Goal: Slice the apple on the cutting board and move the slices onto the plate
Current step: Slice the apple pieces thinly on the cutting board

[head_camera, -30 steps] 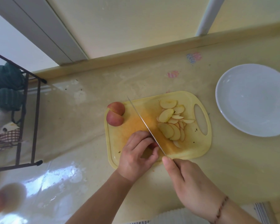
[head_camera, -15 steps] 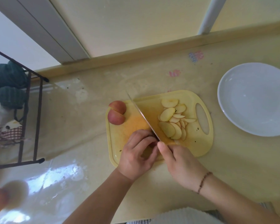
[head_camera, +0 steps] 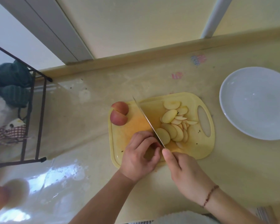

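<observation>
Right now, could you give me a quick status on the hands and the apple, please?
Left hand holding an apple piece on the board. Right hand gripping the knife, mid-cut. Slices piled on board; plate bare, nothing blocking.

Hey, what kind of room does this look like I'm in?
Most likely a home kitchen counter: a yellow cutting board with apple slices on it, a knife mid-cut, and a white plate waiting beside it.
</observation>
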`<state>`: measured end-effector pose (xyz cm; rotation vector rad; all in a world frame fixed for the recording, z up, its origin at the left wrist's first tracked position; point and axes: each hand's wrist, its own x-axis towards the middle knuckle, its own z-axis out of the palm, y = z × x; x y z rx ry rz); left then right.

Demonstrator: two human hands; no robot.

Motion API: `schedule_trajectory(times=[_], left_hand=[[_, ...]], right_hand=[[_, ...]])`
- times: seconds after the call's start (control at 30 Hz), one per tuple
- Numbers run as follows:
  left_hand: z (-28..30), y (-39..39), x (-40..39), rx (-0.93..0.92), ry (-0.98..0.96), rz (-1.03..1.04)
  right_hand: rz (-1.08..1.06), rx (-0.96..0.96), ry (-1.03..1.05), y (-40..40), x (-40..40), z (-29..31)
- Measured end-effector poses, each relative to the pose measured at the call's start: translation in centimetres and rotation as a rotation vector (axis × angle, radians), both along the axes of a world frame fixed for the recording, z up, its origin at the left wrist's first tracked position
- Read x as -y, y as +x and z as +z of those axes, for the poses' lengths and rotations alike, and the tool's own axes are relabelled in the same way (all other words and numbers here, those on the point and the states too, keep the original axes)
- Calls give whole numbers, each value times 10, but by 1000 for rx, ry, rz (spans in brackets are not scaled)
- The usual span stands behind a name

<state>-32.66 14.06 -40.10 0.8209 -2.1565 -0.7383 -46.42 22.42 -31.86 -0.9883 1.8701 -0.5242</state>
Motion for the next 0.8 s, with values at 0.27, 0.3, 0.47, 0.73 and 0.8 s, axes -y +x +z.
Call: schedule_trajectory(times=[0.27, 0.3, 0.47, 0.73, 0.8], left_hand=[[1, 2, 1, 7, -14, -30], [1, 2, 1, 2, -16, -29], [-1, 1, 0, -11, -18, -28], [-3, 1, 1, -26, -5, -32], [-3, 1, 1, -25, -3, -32]], right_hand=[[16, 6, 46, -38, 3, -4], [17, 10, 51, -37, 4, -2], [50, -22, 25, -17, -4, 18], [19, -59, 3, 0, -14, 28], [9, -53, 17, 1, -15, 27]])
